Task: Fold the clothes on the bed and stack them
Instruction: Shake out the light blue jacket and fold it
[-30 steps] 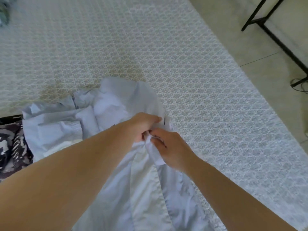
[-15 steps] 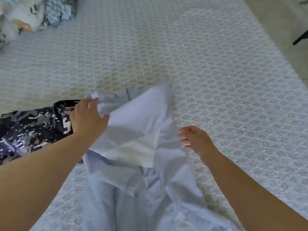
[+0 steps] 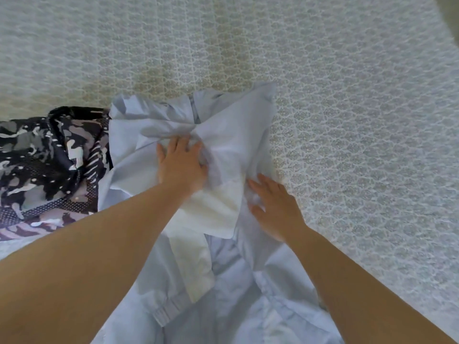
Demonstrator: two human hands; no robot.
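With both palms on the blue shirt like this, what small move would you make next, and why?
Probably sweep both hands outward to smooth it. The left hand and right hand lie flat with straight fingers on the blue shirt, gripping nothing, and its upper part is still bunched and creased beside the camouflage garment. Flattening it on the bed first should give a cleaner fold.
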